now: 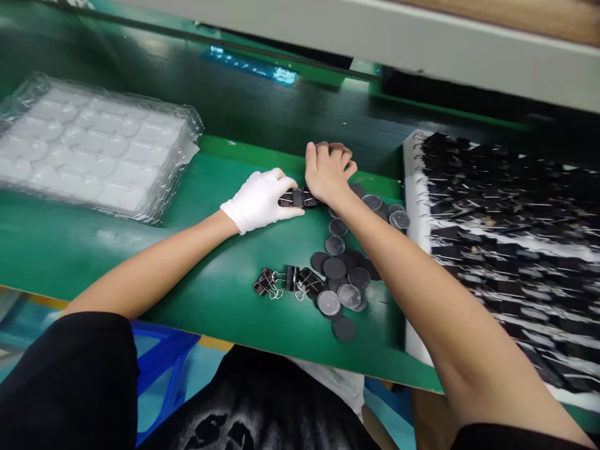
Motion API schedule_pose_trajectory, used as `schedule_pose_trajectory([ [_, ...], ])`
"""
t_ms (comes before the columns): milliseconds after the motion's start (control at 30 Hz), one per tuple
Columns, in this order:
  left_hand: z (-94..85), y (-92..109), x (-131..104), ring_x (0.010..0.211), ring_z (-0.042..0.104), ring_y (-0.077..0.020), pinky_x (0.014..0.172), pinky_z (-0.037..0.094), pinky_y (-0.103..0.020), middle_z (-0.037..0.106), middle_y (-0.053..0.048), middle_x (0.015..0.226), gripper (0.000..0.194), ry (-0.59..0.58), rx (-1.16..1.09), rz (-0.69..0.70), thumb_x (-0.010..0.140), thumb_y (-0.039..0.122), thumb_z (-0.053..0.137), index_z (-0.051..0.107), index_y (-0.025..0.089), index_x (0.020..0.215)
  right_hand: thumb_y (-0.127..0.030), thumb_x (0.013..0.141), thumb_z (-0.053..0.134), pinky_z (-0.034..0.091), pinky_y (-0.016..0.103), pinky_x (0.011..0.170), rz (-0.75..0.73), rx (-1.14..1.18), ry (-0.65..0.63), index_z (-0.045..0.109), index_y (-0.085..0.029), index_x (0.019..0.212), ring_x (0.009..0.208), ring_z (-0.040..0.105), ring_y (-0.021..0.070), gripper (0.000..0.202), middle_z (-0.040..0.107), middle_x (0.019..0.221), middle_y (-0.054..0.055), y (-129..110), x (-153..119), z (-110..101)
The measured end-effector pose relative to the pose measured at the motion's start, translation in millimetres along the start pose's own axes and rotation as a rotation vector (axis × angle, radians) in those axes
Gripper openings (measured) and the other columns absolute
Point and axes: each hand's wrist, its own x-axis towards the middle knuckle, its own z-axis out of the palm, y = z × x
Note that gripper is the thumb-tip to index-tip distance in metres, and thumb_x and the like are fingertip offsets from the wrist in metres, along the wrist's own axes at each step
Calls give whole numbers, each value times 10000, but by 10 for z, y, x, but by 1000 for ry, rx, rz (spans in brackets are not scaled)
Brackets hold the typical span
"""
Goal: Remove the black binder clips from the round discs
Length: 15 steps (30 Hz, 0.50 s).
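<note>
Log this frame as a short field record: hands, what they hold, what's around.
left hand: white glove, grip on black binder clips
right hand: bare, fingers curled, at the same clips
loose clips: small cluster on green table
discs: dark round pile beside the clusters
left side: clear blister tray
right side: white tray of clips

White cloth glove on the left hand (259, 201) (right hand (328, 170) bare), short black sleeves
</note>
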Motion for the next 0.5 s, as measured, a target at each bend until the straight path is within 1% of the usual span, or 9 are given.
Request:
schedule_pose_trajectory([
  [67, -34, -11, -16, 1043, 702, -308, 898, 506, -395, 714, -117, 1181, 556, 19, -90, -20, 889, 606, 676, 690, 191, 1259, -533, 1093, 185, 186, 692, 1187, -5, 87, 37, 597, -232, 1308, 1491, 337, 380, 554, 494, 1492, 160, -37, -8, -131],
  [100, -52, -22, -23, 1066, 704, -294, 911, 512, -382, 726, -107, 1193, 556, 32, -165, -42, 893, 585, 672, 670, 191, 1285, -537, 1095, 158, 239, 664, 1183, -16, 164, 40, 615, -242, 1278, 1454, 406, 354, 574, 547, 1438, 142, -47, -29, -220],
  [167, -89, -49, -33, 1077, 709, -250, 913, 522, -339, 751, -79, 1183, 535, 53, -334, -96, 895, 561, 665, 651, 192, 1282, -568, 1089, 172, 388, 568, 1133, -80, 354, -47, 650, -234, 1220, 1291, 575, 297, 598, 655, 1272, 115, -43, -126, -421],
  [200, -107, -61, -36, 1052, 714, -228, 890, 527, -315, 762, -65, 1157, 506, 61, -408, -122, 898, 565, 655, 657, 195, 1244, -591, 1076, 265, 454, 513, 1086, -132, 440, -139, 663, -219, 1204, 1191, 636, 274, 560, 693, 1190, 106, -29, -202, -520],
  [233, -125, -69, -38, 1000, 718, -210, 851, 530, -297, 771, -52, 1102, 468, 62, -463, -143, 907, 578, 637, 669, 198, 1179, -595, 1039, 419, 500, 466, 1039, -192, 497, -240, 670, -204, 1207, 1114, 670, 258, 494, 719, 1135, 101, -9, -291, -607],
  [300, -152, -65, -44, 837, 709, -188, 754, 520, -283, 767, -35, 907, 443, 39, -505, -164, 971, 609, 519, 678, 198, 1021, -456, 882, 738, 542, 408, 972, -288, 502, -365, 682, -179, 1221, 1045, 695, 248, 441, 748, 1112, 102, 41, -486, -727],
  [367, -158, -34, -62, 715, 683, -189, 707, 502, -295, 716, -36, 735, 528, 5, -436, -162, 1051, 578, 330, 666, 194, 915, -281, 781, 827, 549, 385, 925, -305, 421, -344, 719, -174, 1165, 993, 701, 239, 413, 767, 1079, 93, 91, -658, -761],
  [433, -138, 9, -92, 723, 696, -212, 726, 492, -316, 710, -64, 725, 575, 7, -254, -145, 1086, 484, 217, 673, 182, 907, -236, 816, 781, 543, 375, 870, -255, 379, -294, 755, -176, 1050, 904, 696, 219, 243, 775, 979, 70, 132, -778, -726],
  [500, -104, 44, -125, 813, 727, -239, 753, 478, -329, 748, -100, 830, 553, 23, -26, -112, 1091, 397, 202, 696, 166, 998, -240, 874, 720, 530, 358, 836, -196, 424, -296, 761, -173, 1017, 856, 686, 202, 163, 773, 923, 57, 164, -850, -657],
])
